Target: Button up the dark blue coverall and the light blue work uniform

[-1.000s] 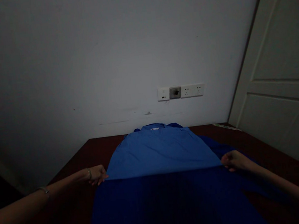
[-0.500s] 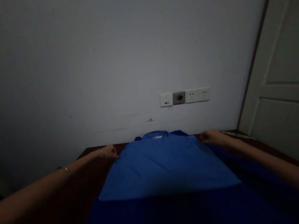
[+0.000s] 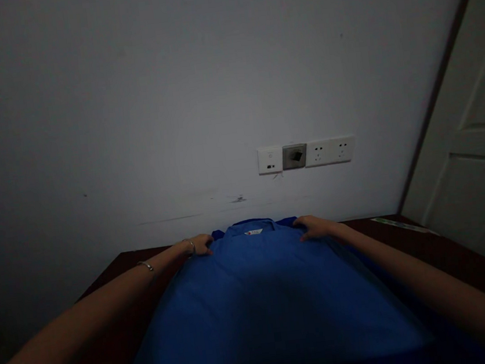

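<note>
A light blue shirt [image 3: 255, 297] lies spread flat with its collar toward the wall and a white label [image 3: 253, 232] inside the neck. Darker blue cloth [image 3: 286, 222] shows beyond its shoulders and along its near edge. At the shirt's left shoulder rests my left hand [image 3: 201, 244], thumb and fingers apart on the fabric. My right hand [image 3: 314, 227] touches the right shoulder, also with thumb and fingers spread. The near part of the shirt is in shadow.
A dark red tabletop [image 3: 146, 255] runs up to the white wall [image 3: 149, 99]. Sockets and switches [image 3: 294, 156] are set low in that wall. A pale patterned strip [image 3: 405, 225] lies at the back right, near a panelled door [image 3: 474, 138].
Both hands have moved inward from the shirt's sides to its shoulders, and their fingers have opened. The light blue shirt now reaches farther toward me, and the view has shifted slightly.
</note>
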Demonstrator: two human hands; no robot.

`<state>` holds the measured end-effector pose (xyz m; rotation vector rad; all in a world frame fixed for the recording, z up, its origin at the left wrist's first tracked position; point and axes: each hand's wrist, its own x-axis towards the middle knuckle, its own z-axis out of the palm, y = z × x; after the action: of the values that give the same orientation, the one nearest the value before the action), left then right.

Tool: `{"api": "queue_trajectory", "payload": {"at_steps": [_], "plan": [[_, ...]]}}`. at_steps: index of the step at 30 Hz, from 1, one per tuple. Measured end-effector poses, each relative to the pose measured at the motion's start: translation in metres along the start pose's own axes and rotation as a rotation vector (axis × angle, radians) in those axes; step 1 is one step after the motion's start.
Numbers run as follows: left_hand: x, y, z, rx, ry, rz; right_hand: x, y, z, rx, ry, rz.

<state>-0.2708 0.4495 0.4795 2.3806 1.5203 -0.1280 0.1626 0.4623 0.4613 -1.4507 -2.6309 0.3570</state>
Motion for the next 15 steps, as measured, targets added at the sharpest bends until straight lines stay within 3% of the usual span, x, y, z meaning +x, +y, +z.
{"api": "queue_trajectory", "payload": {"at_steps": [7, 12, 15], "plan": [[0.011, -0.005, -0.002, -0.079, -0.023, -0.075, 0.013, 0.011, 0.009, 0.065, -0.065, -0.018], [0.014, 0.000, -0.005, 0.011, -0.095, -0.104, 0.015, 0.001, 0.007, -0.052, -0.139, 0.010], [0.012, 0.004, -0.005, 0.079, -0.064, -0.088, 0.009, -0.009, 0.006, -0.180, -0.079, 0.002]]}}
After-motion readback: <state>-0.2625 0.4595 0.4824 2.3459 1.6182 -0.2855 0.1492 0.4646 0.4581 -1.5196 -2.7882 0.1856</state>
